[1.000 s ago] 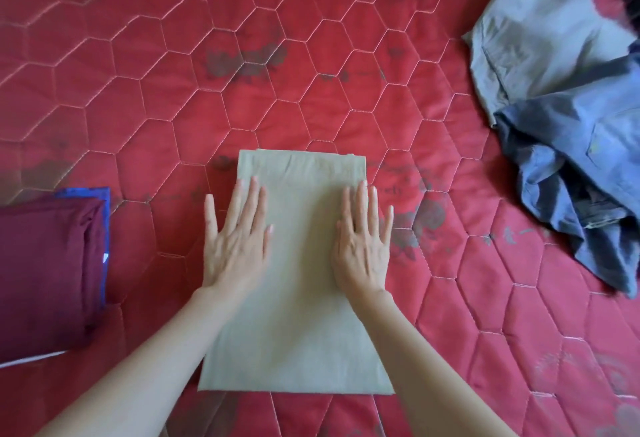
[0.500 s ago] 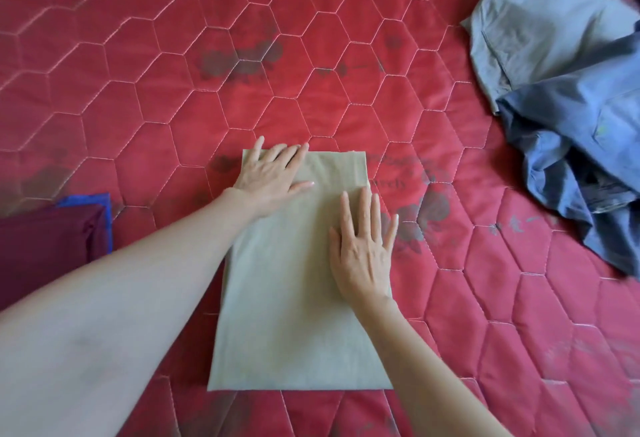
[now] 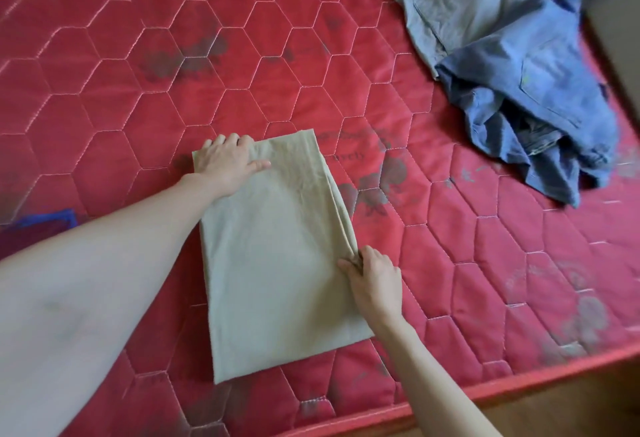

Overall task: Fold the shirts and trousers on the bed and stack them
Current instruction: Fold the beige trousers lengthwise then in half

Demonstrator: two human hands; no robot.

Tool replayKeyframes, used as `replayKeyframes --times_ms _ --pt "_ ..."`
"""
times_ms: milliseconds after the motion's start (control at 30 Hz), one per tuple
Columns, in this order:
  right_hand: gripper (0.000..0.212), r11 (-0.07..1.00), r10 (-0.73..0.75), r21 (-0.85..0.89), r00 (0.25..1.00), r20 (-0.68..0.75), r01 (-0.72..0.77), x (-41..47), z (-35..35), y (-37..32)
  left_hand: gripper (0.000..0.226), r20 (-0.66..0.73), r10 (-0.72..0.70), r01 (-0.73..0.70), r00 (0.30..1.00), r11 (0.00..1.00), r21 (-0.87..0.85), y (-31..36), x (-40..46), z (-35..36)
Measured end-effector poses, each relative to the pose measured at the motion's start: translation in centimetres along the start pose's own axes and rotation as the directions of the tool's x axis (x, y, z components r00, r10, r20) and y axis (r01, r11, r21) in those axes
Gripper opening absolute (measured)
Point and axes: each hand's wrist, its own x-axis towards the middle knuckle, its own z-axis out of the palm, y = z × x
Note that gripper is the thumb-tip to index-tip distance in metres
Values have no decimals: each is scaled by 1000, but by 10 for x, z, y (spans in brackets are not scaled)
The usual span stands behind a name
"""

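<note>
Head view: a beige garment (image 3: pixel 277 256), folded to a long rectangle, lies flat on the red quilted bed (image 3: pixel 121 90) near its front edge. The left hand (image 3: pixel 227 163) grips its far left corner, fingers curled over the edge; the right hand (image 3: pixel 375 280) pinches the layered right edge midway along. It looks one fold short of done. A maroon and blue stack (image 3: pixel 38 232) shows at the bed's left edge. Toward the far right corner, a pale grey garment (image 3: pixel 460 3) and a blue shirt (image 3: pixel 540 97) lie crumpled, still unfolded.
</note>
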Motion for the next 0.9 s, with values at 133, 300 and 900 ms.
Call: replayKeyframes --times_ms 133,300,900 --pt "26 991 -34 -133 999 -34 29 31 -20 -6 51 -116 -235 212 965 960 -182 -8 -46 15" --pt "33 856 -311 -435 950 1 281 89 -46 -50 44 -26 -704 603 710 626 -495 10 -146 47" --pt "54 715 -613 -307 774 157 628 -5 49 -58 62 -171 -88 74 981 994 -86 91 -195 81"
